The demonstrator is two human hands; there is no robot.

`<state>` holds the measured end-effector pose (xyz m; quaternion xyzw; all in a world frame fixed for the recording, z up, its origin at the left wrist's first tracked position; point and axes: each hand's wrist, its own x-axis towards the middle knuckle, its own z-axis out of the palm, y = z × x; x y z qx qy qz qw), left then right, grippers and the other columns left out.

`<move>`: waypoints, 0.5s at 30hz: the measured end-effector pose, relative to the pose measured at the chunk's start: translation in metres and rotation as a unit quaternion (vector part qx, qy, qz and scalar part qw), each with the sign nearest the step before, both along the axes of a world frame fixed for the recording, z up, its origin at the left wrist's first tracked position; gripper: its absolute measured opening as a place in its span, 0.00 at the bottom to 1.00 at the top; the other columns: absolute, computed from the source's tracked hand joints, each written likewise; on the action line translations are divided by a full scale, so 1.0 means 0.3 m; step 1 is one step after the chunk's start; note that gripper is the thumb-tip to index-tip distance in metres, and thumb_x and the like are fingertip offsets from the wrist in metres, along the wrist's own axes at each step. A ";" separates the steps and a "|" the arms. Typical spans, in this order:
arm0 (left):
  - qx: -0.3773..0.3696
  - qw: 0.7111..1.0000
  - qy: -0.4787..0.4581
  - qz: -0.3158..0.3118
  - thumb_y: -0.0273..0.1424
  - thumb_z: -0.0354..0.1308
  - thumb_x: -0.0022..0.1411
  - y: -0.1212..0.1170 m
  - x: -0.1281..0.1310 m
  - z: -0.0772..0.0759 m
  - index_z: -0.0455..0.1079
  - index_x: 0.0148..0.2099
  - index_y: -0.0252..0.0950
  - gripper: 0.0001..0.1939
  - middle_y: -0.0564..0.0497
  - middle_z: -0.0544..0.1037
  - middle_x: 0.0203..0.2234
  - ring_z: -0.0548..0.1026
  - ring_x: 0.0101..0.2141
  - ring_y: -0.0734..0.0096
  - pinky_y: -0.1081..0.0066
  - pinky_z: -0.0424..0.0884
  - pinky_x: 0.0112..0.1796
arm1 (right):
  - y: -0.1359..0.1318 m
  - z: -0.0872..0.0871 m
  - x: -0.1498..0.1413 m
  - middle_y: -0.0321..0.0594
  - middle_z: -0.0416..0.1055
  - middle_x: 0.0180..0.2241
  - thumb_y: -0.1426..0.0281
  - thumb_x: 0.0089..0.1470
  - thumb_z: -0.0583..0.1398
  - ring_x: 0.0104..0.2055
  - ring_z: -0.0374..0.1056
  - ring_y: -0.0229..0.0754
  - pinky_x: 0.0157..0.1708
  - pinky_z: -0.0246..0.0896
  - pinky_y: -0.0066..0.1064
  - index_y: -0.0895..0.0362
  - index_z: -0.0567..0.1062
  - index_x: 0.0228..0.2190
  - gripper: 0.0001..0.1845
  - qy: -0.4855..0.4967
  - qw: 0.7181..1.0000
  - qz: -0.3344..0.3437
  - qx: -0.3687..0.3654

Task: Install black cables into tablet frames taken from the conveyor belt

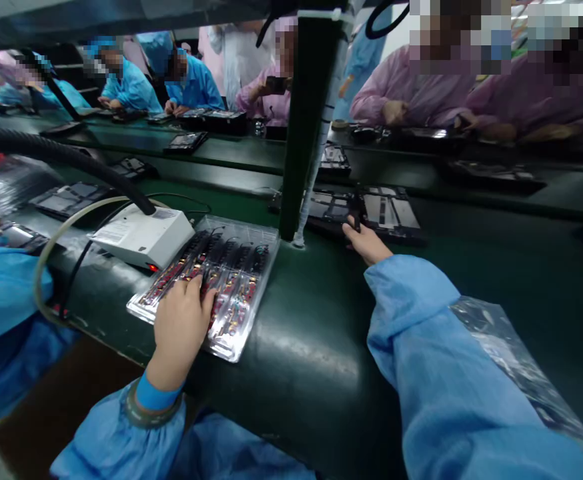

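My left hand [184,323], with a blue band at its wrist, is over a transparent plastic tray [266,273]. The tray's slots hold rows of small reddish circuit parts [244,288] with black leads. Thumb and fingertips close down among these parts, around something dark that I cannot make out. Further off, my right hand [369,243] reaches to the flat black device casings under the metal post. Its thumb and fingers grip the near edge of an opened device casing [389,210] with a pale panel inside. The fingertips are partly hidden there.
A white box [144,233] with a red light and a thick black hose stands left of the tray. A green post [307,120] rises between my hands. A plastic bag [501,347] lies beside my right sleeve. Several co-workers sit across the line; another's sleeve [6,287] is at left.
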<state>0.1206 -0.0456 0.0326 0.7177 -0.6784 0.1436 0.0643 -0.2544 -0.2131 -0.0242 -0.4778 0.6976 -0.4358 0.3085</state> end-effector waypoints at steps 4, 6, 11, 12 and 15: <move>-0.009 0.998 0.054 -0.011 0.38 0.51 0.65 -0.007 0.013 -0.018 0.70 0.53 0.31 0.20 0.43 0.76 0.36 0.75 0.36 0.54 0.62 0.67 0.37 | 0.059 -0.008 0.027 0.46 0.70 0.48 0.66 0.61 0.58 0.44 0.71 0.43 0.38 0.71 0.35 0.60 0.71 0.48 0.15 -0.094 0.995 -0.039 0.016; -0.019 0.996 0.081 -0.019 0.39 0.51 0.65 -0.010 0.026 -0.029 0.72 0.51 0.32 0.19 0.44 0.77 0.34 0.75 0.36 0.55 0.62 0.67 0.36 | 0.060 -0.006 0.055 0.43 0.71 0.42 0.66 0.61 0.58 0.38 0.71 0.40 0.34 0.71 0.33 0.61 0.71 0.44 0.13 -0.135 0.989 -0.056 0.026; -0.049 0.988 0.145 -0.038 0.39 0.48 0.66 -0.007 0.045 -0.043 0.75 0.45 0.34 0.18 0.45 0.78 0.38 0.76 0.37 0.57 0.63 0.68 0.38 | 0.009 0.014 0.140 0.40 0.71 0.39 0.67 0.61 0.58 0.35 0.70 0.38 0.32 0.71 0.31 0.61 0.71 0.44 0.11 -0.212 0.974 -0.078 0.016; -0.054 0.984 0.162 -0.044 0.39 0.48 0.66 -0.006 0.046 -0.044 0.75 0.45 0.35 0.18 0.45 0.79 0.39 0.76 0.37 0.57 0.64 0.68 0.39 | 0.000 0.024 0.154 0.41 0.71 0.40 0.68 0.61 0.59 0.36 0.70 0.38 0.33 0.71 0.32 0.60 0.71 0.44 0.12 -0.218 0.972 -0.083 0.006; -0.081 0.971 0.215 -0.061 0.38 0.47 0.66 -0.007 0.049 -0.044 0.75 0.45 0.35 0.18 0.46 0.79 0.40 0.76 0.38 0.59 0.64 0.68 0.41 | -0.002 0.067 0.182 0.42 0.70 0.43 0.70 0.61 0.58 0.39 0.70 0.40 0.35 0.70 0.33 0.60 0.70 0.45 0.11 -0.223 0.970 -0.097 -0.029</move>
